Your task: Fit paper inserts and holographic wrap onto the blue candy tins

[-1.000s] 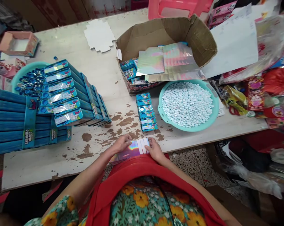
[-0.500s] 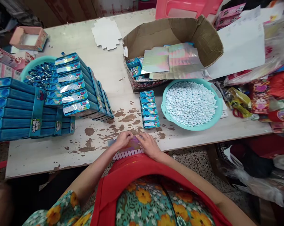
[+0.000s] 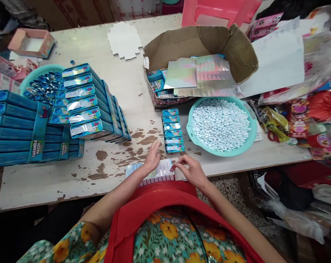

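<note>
A shiny holographic sheet (image 3: 164,168), marked with a row of narrow strips along its near side, lies at the table's front edge against the red apron. Over its left part is my left hand (image 3: 152,159), fingers stretched forward and holding nothing. My right hand (image 3: 191,170) is at the sheet's right end, thumb and forefinger pinched on a small shiny strip (image 3: 172,167). Just beyond the hands stands a short row of small blue candy tins (image 3: 173,133). To their right is a turquoise bowl (image 3: 189,128) of pale blue candies (image 3: 221,124).
Stacks of blue boxes (image 3: 86,102) stand at left, before a bowl of small blue pieces (image 3: 43,87). A cardboard box (image 3: 187,40) with shiny sheets is at the back, white cards (image 3: 124,40) left of it. Plastic-wrapped packets (image 3: 299,117) crowd the right end.
My hands have moved apart. The left one has stretched its fingers forward, and the right one has shifted right with a small strip pinched. The view has tilted slightly.
</note>
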Demonstrator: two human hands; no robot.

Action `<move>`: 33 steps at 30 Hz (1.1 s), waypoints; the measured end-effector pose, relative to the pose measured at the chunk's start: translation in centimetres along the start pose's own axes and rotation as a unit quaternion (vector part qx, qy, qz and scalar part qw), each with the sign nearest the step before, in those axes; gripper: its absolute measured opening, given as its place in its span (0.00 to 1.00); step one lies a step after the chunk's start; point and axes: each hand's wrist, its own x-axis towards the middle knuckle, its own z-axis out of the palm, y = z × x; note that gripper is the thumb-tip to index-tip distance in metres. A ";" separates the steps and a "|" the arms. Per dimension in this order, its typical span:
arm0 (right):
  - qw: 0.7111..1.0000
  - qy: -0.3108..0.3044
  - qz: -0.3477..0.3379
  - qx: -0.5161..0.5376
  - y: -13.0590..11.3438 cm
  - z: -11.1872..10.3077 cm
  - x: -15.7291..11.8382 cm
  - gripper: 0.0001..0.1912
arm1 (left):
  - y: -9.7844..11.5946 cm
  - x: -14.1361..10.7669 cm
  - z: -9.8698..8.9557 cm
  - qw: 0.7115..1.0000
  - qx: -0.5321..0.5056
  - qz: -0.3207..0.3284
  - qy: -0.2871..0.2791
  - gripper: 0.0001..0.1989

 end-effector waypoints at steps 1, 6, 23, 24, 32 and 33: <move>1.000 0.006 0.013 0.010 0.3 -0.6 0.0 0.08 | 0.6 0.3 0.6 1.000 -0.009 0.006 -0.021 0.35; 0.998 0.037 0.048 0.020 0.5 -2.5 0.2 0.09 | 1.6 0.4 0.9 0.993 0.063 -0.071 -0.074 0.36; 0.958 0.269 0.092 0.034 1.0 1.8 9.6 0.08 | 3.7 4.8 -4.8 0.975 -0.188 -0.092 -0.076 0.12; 0.956 0.279 0.091 0.013 1.2 1.9 10.1 0.08 | 3.5 5.4 -5.2 0.978 -0.175 -0.087 -0.078 0.12; 0.948 0.283 0.094 -0.111 1.7 2.6 11.3 0.04 | 1.8 8.2 -4.7 0.985 -0.143 -0.056 -0.085 0.11; 0.946 0.281 0.098 -0.127 1.6 2.6 11.4 0.03 | 1.5 8.4 -4.1 0.987 -0.131 -0.051 -0.074 0.11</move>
